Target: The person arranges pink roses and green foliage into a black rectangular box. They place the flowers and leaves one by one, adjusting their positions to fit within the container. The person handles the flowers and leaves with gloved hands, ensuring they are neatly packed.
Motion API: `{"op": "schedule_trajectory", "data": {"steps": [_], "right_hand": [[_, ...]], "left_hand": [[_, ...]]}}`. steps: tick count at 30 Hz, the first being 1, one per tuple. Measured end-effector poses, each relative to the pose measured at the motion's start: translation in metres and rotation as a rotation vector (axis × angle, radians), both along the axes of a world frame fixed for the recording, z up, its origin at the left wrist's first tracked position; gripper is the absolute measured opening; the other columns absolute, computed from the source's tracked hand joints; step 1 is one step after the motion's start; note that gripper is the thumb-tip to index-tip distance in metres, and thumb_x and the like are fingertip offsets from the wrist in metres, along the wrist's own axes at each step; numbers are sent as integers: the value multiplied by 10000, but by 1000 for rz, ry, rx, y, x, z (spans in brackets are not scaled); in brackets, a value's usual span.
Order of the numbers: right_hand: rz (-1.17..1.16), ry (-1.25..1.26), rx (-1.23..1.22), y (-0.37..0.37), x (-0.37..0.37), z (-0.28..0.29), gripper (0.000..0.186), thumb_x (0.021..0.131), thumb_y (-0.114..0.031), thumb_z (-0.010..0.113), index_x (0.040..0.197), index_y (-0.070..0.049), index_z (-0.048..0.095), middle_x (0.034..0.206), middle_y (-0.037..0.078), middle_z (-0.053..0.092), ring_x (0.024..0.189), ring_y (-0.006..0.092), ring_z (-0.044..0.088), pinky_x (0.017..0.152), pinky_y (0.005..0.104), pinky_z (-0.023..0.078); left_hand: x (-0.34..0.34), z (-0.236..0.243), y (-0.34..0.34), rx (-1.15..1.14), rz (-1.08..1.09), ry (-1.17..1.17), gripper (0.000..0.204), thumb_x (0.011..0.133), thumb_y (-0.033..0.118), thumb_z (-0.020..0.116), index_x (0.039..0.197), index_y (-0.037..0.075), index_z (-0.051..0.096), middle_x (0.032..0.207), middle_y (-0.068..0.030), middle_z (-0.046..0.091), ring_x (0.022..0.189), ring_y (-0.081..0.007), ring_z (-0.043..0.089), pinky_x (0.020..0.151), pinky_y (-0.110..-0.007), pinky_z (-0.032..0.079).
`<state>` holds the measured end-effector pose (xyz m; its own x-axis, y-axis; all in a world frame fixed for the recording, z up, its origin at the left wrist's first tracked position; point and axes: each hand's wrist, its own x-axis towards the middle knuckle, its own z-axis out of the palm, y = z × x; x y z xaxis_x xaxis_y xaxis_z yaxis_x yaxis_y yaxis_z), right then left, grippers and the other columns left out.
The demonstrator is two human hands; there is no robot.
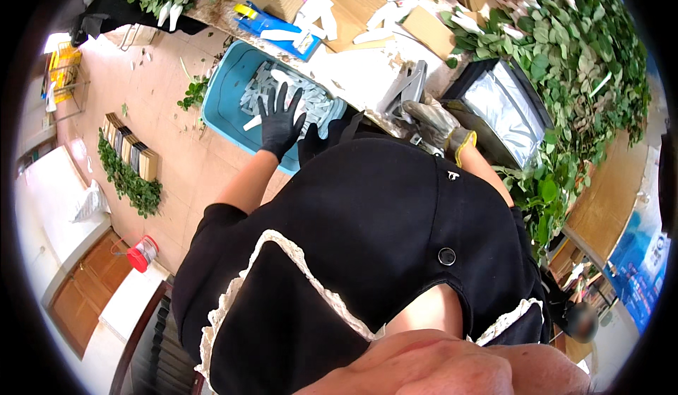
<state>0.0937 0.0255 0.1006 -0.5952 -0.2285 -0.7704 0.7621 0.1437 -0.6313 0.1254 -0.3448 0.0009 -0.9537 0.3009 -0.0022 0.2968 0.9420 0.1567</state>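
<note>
My left hand (pixel 281 125), in a black glove, is spread open over a blue plastic bin (pixel 220 87). Many small pale strips (pixel 318 105) lie in the bin, with a few larger white pieces (pixel 282 77) among them. My right hand (pixel 438 123) wears a soiled whitish glove with a yellow cuff. Its fingers stretch toward a grey metal device (pixel 408 87) at the table edge and seem to rest against it; whether they touch is hard to tell. Right of that hand stands a black box lined with silvery plastic (pixel 505 105).
A big heap of leafy stems with pale wrapped heads (pixel 565 42) fills the right side. On the worktable lie a blue tape dispenser (pixel 275 31), white sleeves (pixel 321 10) and cardboard (pixel 431 31). Leafy bundles (pixel 134 176) and a red bucket (pixel 143 254) stand on the floor at left.
</note>
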Motion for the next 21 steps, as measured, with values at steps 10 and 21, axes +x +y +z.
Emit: {"op": "schedule_trajectory", "data": {"steps": [10, 21], "right_hand": [[661, 1132, 540, -90, -91, 28, 281, 875, -256, 527, 1021, -67, 674, 970, 213, 690, 896, 372, 667, 769, 427, 521], [241, 568, 217, -144, -94, 82, 420, 915, -329, 587, 1232, -56, 625, 1127, 121, 681, 978, 220, 648, 858, 300, 500]], "left_hand": [[-50, 24, 92, 561, 84, 81, 432, 875, 215, 618, 1272, 54, 558, 1242, -174, 551, 1163, -354, 495, 999, -449, 395], [-88, 18, 47, 1292, 307, -307, 476, 949, 257, 615, 1361, 39, 517, 1356, -196, 553, 1275, -308, 515, 1071, -357, 381]]}}
